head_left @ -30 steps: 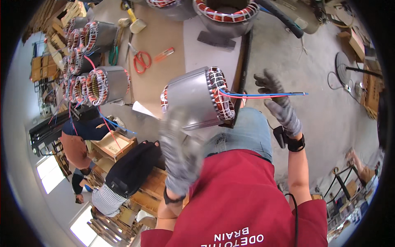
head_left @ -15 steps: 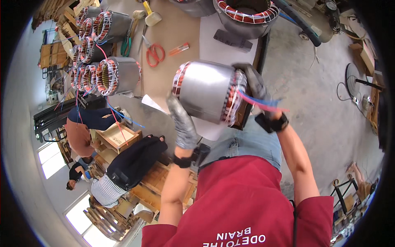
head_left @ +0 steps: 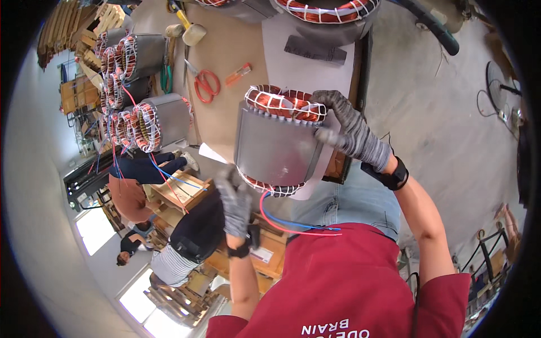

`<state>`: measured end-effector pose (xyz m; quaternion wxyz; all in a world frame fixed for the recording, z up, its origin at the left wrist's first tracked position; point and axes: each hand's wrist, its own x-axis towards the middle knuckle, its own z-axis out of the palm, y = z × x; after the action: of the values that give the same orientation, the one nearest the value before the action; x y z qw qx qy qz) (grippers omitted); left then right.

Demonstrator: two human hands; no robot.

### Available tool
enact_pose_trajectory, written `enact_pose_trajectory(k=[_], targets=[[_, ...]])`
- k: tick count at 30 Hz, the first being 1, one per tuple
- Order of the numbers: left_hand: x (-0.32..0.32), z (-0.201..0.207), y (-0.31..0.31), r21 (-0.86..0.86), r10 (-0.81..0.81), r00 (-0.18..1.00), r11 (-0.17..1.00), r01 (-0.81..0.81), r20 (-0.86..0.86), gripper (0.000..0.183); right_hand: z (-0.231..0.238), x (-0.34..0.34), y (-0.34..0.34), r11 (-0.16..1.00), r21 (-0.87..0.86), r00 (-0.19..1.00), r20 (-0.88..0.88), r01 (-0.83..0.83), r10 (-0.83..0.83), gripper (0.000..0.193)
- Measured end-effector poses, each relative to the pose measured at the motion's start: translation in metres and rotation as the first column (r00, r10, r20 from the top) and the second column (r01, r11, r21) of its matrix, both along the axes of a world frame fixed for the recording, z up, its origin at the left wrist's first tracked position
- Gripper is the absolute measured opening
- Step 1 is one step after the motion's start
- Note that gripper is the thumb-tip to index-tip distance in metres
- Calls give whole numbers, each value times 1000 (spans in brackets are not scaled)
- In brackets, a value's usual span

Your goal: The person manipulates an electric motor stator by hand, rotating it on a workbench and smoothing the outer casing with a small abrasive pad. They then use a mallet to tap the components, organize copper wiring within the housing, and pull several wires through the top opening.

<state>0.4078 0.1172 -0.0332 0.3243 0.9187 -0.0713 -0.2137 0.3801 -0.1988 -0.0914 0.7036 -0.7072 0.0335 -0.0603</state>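
A motor stator (head_left: 279, 143), a grey metal cylinder with copper windings laced in white cord at both ends, stands tilted in front of me at the table's near edge. Red and blue lead wires (head_left: 282, 222) trail from its lower end toward my shirt. My right hand (head_left: 355, 129), in a grey knit glove, grips the upper right rim, fingers over the winding and thumb against the side. Close to the stator's lower left edge is my gloved left hand (head_left: 234, 203). Its fingers are slightly blurred and appear loosely apart; any contact is unclear.
Scissors (head_left: 206, 85), an orange-handled small tool (head_left: 239, 74), a mallet (head_left: 193, 34) and a dark grey sheet piece (head_left: 315, 50) lie on the paper-covered table (head_left: 236, 115). More stators (head_left: 169, 118) are stacked left; another (head_left: 332, 28) stands at the far side. People bend over wooden crates (head_left: 180, 191) at left.
The stator has turned from lying sideways to nearly upright, its lead wires swinging from the right side to the bottom. My left hand has dropped lower, away from the stator's side.
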Motion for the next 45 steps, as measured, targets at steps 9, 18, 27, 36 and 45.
enact_pose_trajectory(k=[9,18,27,36,45], targets=[[-64,-11,-26,-466,187,923,819,-336,-337,54,8,-52,41,995,-66,993,-83,80,-86,61],[-48,22,-65,-503,298,841,694,-516,-451,56,16,-66,38,965,-244,990,-70,100,-120,54],[-58,45,-66,-397,433,687,586,-706,-583,63,20,-81,10,996,-63,984,-162,68,-77,62],[-80,4,-40,-379,308,885,817,-435,-350,79,12,-62,19,996,71,962,-264,-57,73,57],[-80,28,-57,-358,439,801,730,-582,-406,84,50,-85,20,997,74,907,-417,-23,52,58]])
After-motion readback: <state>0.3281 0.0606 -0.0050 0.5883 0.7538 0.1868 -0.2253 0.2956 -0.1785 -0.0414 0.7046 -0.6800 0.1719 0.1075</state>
